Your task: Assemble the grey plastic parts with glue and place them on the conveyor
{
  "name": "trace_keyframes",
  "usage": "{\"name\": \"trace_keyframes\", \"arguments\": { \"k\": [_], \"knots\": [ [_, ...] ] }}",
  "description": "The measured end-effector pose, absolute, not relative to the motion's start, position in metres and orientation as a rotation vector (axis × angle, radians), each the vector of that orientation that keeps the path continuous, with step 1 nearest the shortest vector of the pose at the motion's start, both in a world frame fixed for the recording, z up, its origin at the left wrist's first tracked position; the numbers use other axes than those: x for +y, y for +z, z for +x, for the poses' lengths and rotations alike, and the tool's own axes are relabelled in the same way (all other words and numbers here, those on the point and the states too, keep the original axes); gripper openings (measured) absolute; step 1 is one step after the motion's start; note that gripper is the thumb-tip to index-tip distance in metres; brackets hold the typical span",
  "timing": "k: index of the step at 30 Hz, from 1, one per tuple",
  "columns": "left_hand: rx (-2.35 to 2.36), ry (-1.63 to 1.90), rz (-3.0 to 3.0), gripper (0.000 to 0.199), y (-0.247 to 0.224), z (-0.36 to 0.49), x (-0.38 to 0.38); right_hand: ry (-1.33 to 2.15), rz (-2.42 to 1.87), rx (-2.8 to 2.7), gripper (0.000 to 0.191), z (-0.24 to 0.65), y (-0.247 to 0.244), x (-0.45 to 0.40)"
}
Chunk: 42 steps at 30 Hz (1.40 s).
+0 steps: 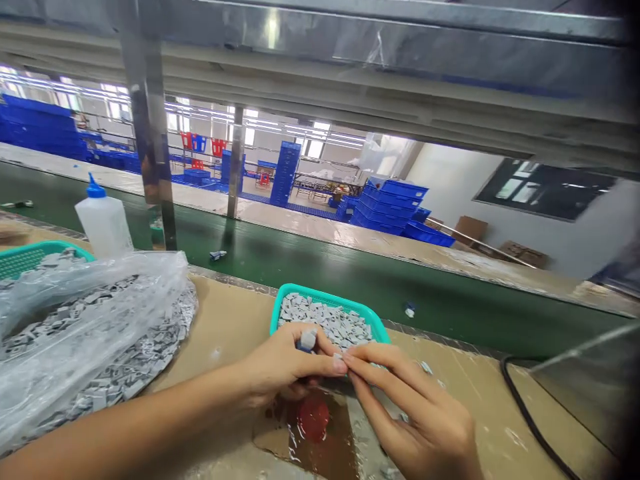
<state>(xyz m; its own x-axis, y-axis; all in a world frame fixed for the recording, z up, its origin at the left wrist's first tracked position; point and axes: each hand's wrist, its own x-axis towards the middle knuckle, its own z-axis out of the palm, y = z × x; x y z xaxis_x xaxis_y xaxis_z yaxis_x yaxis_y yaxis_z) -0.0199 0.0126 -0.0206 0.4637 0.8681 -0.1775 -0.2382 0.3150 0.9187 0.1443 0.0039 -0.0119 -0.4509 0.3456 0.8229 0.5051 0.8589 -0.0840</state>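
My left hand (280, 363) is closed, with a small grey-and-dark-blue part (307, 341) held in the curl of its fingers. Its thumb and fingertip also pinch a tiny light-grey piece (338, 357). Fingertips of my right hand (423, 407) are pressed together at that same piece and touch the left thumb. The exact shape of the piece is mostly covered by the fingers. Just behind both hands stands a teal basket (379, 325) of small grey plastic pieces (327, 317). Under the hands lies a wet-looking brown patch with a red round spot (313, 419).
At left, a clear plastic bag (165, 287) of grey pieces lies before a white bottle (106, 223) with a blue nozzle and another teal basket (65, 248). Beyond runs a green conveyor belt (320, 257) carrying small parts. A metal post (150, 133) and black cable (523, 407) flank the area.
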Motion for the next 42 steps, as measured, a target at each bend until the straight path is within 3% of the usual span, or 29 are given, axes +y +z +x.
{"name": "trace_keyframes", "arguments": {
  "k": [12, 17, 23, 28, 42],
  "knots": [
    [0.605, 0.762, 0.554, 0.019, -0.018, -0.012, -0.002, -0.174, -0.668, -2.092, 0.028, 0.150, -0.018, -0.011],
    [0.679, 0.710, 0.670, 0.013, -0.012, -0.014, -0.005, -0.077, -0.692, -2.136, 0.023, 0.152, -0.008, -0.014],
    [0.745, 0.572, 0.809, 0.034, -0.006, -0.026, 0.003, 0.259, -0.992, -2.075, 0.016, 0.174, -0.029, -0.030],
    [0.761, 0.667, 0.820, 0.043, 0.000, -0.035, 0.009, 0.399, -1.217, -2.262, 0.018, 0.189, -0.063, -0.042],
    [0.698, 0.550, 0.950, 0.025, -0.002, -0.036, 0.009, 0.428, -1.219, -2.218, 0.018, 0.188, -0.077, -0.047]
  ]
}}
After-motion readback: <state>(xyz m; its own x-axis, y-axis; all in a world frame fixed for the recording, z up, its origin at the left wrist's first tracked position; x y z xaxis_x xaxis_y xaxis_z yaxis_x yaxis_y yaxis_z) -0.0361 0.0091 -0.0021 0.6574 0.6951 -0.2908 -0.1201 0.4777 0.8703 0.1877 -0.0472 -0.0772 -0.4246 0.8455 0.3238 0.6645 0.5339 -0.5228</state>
